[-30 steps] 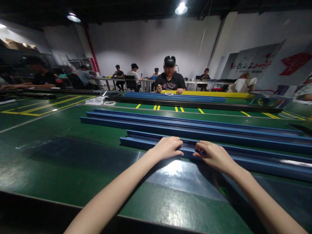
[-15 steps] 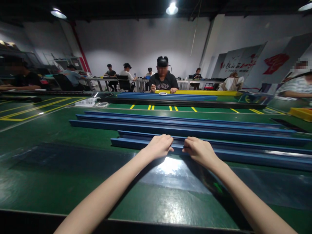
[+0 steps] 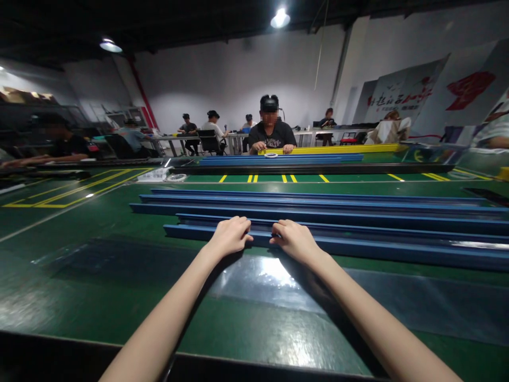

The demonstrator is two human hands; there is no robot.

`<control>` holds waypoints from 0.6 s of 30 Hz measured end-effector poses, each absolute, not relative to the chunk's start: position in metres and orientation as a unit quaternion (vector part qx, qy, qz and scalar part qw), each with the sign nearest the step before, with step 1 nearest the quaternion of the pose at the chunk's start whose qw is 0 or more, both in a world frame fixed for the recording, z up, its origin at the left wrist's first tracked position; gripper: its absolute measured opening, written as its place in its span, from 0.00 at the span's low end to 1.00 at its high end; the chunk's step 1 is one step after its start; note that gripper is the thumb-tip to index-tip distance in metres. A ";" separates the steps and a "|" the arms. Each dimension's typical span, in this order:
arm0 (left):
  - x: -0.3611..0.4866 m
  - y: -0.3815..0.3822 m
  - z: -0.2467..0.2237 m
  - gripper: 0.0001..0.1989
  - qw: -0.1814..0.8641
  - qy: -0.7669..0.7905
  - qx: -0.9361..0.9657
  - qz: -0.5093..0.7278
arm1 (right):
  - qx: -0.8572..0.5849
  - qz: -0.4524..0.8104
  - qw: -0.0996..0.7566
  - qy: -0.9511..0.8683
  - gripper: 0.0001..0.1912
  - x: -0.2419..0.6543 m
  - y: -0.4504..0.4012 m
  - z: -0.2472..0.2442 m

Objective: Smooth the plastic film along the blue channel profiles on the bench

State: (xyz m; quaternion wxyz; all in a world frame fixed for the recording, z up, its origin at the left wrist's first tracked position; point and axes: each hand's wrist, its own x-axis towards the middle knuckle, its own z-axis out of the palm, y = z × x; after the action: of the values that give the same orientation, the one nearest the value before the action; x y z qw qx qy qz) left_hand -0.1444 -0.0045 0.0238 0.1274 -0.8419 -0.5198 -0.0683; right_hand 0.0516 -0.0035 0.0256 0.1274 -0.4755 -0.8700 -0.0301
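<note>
A long blue channel-shaped strip (image 3: 377, 249) lies across the green table in front of me. My left hand (image 3: 234, 233) grips its near wall, a short way in from the left end, with fingers curled over the top and the thumb on the near side. Close by on the right, my right hand (image 3: 295, 240) holds the same wall in a similar curled grip. The fingertips inside the channel are hidden. Flat on the table, nearer to me, a clear plastic sheet (image 3: 254, 284) stretches sideways under my forearms.
More blue strips (image 3: 318, 214) lie parallel just behind. Farther back are a black strip (image 3: 302, 170), blue strips (image 3: 286, 158), a white ring (image 3: 175, 178) and a long yellow strip (image 3: 342, 150). A co-worker (image 3: 272, 132) sits opposite; other people sit around the room.
Both my hands have moved left, and the near blue strip has slid left with them relative to the strips behind. My view has turned slightly left.
</note>
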 end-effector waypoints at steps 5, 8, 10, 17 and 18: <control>-0.148 -0.007 0.030 0.05 0.111 -0.564 -0.817 -0.045 | -0.504 -0.010 0.132 -0.853 0.06 0.085 -0.005 0.028; -0.145 -0.009 0.035 0.05 0.110 -0.574 -0.811 -0.030 | -0.519 -0.011 0.110 -0.848 0.06 0.105 -0.007 0.031; -0.141 -0.011 0.039 0.06 0.109 -0.578 -0.808 -0.015 | -0.518 -0.022 0.099 -0.849 0.05 0.110 -0.008 0.031; -0.107 -0.015 0.040 0.09 0.102 -0.503 -0.857 -0.046 | -0.507 -0.080 0.072 -0.855 0.04 0.104 -0.010 0.030; -0.100 -0.013 0.038 0.09 0.097 -0.493 -0.863 -0.052 | -0.505 -0.083 0.067 -0.857 0.04 0.103 -0.010 0.031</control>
State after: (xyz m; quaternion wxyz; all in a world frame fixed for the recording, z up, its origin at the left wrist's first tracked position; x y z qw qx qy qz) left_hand -0.1001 -0.0133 0.0378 0.0968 -0.8633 -0.4926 -0.0521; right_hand 0.1032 -0.0096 0.0306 0.0665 -0.5046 -0.8568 -0.0831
